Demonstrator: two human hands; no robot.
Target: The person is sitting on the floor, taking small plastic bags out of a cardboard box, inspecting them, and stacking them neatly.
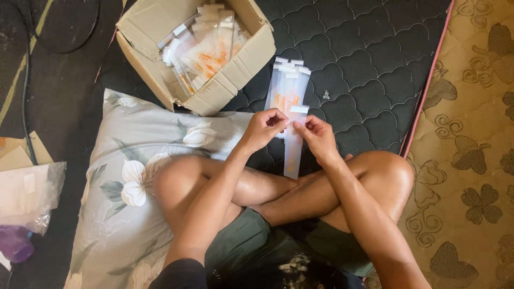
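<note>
Down here, the dark quilted mattress [364, 59] lies bare toward its pink right edge. Left, an open cardboard box [235, 67] of packets; their print is too small to make out. My left hand [263, 128] and right hand [319, 138] pinch one long clear sleeve [293, 152] at its top, fingers clamped, just below a fanned stack of sleeves [288, 88].

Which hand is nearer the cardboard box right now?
Left. The left hand sits just below the cardboard box, near its front corner; the right hand is farther off, beyond the clear sleeve both hold.
</note>
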